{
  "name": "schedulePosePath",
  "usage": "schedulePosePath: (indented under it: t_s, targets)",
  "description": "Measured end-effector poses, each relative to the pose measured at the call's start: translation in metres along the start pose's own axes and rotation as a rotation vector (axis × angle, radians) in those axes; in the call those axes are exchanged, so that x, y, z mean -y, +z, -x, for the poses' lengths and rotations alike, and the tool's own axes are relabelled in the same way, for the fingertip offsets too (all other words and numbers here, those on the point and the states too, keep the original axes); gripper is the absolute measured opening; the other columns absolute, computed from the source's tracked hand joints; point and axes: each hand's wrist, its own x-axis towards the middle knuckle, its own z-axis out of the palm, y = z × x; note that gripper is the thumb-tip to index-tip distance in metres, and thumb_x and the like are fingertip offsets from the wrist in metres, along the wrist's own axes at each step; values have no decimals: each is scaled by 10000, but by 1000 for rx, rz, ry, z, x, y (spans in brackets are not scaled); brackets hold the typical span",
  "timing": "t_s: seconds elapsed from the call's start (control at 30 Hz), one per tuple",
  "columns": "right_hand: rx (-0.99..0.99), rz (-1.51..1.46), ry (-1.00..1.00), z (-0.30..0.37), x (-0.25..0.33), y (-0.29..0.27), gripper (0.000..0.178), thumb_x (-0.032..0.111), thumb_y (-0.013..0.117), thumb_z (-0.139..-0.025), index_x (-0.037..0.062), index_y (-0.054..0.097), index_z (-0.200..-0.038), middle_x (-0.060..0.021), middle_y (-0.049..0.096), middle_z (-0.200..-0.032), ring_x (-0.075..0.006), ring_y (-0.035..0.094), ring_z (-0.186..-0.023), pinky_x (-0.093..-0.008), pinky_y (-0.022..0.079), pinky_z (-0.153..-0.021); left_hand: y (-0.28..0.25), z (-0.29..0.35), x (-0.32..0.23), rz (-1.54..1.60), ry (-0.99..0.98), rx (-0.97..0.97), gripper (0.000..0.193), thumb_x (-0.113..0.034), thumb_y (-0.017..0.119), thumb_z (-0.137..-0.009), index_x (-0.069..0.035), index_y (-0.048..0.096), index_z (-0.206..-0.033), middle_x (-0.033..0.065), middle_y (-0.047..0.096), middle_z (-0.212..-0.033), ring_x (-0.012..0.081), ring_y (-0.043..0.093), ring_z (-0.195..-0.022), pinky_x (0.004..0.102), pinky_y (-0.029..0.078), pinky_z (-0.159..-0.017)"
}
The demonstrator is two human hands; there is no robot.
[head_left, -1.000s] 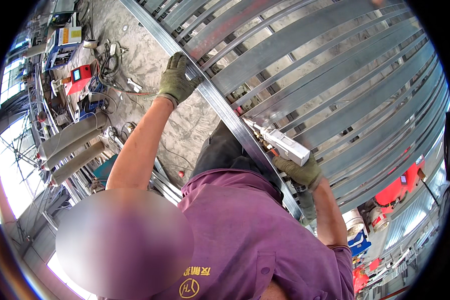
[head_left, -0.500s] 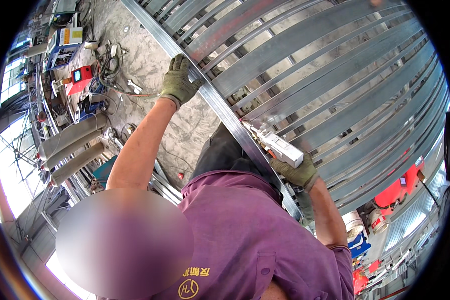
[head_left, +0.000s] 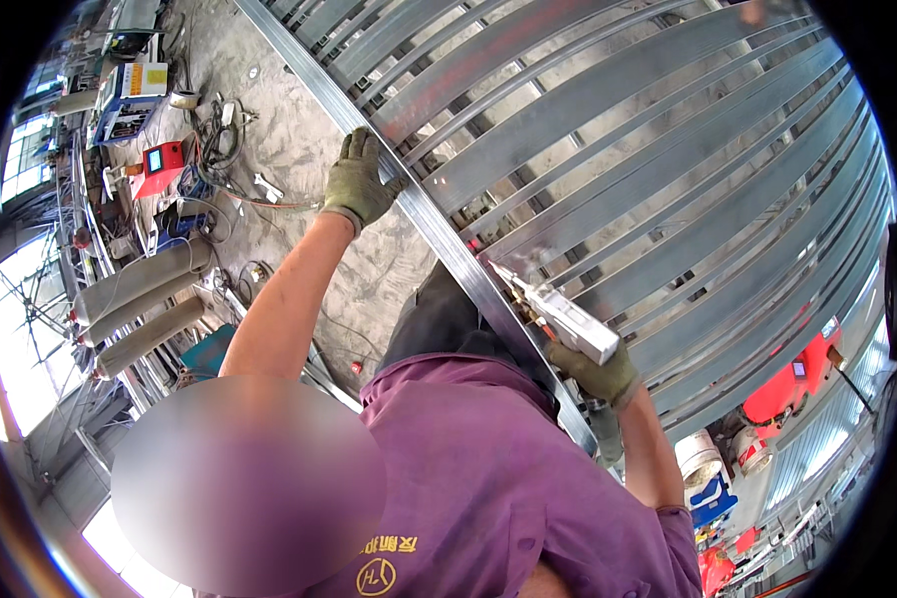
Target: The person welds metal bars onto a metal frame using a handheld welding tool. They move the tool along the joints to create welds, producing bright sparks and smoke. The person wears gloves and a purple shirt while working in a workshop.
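My left hand (head_left: 361, 182), in an olive-green work glove, lies flat on the long metal edge rail (head_left: 314, 85), fingers stretched out and thumb over its inner side. My right hand (head_left: 606, 377), gloved alike, is wrapped round a white, boxy welding gun (head_left: 576, 325). The gun's thin nozzle points up and left, close to where a metal slat meets the rail. Whether its tip touches the metal, I cannot tell. Below that hand, a grey-green sleeve or hose runs down from the gun. Many parallel slats (head_left: 588, 229) form a large grating that stretches right of the rail.
On the floor at left are a red machine with a small screen (head_left: 159, 167), a blue-and-white machine (head_left: 130, 100), tangled cables (head_left: 219, 135) and a wrench-shaped piece (head_left: 267, 187). Grey cylinders (head_left: 140, 279) lie farther left. Buckets (head_left: 699, 456) and another red machine (head_left: 792, 379) stand at right.
The view has shifted slightly. My right hand and the welding gun have moved a little down and right, nearer my body. My left hand stays on the rail.
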Motion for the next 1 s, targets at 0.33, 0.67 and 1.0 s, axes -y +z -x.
schedulePosePath:
  t_s: [0.33,0.67,1.0]
  targets:
    - [-124,-170,43,19,-8,6,558,254,926,-963,66,727,-1449,-105,806,-1354,-168,740,-1220,-337,575,-1059,-38,-11,-39,-109,123,-46,841,-548,804,-953,-1,569,-1547,248,540,-1655,395,555,-1505,455,480,-1245]
    - [-161,1,-39,31,32,11,545,287,922,-965,94,740,-1441,-87,830,-1281,-181,777,-1145,-342,595,-1017,-21,-73,-180,-70,538,505,381,-345,677,-1012,-63,832,-1216,203,816,-1213,408,775,-1135,489,605,-975]
    - [-125,-27,-48,-11,40,2,607,261,933,-947,50,708,-1470,-68,806,-1274,-155,722,-1120,-343,594,-995,-23,-69,-206,-158,660,557,310,-141,665,-946,-60,853,-1179,231,822,-1188,407,801,-1104,492,622,-916]
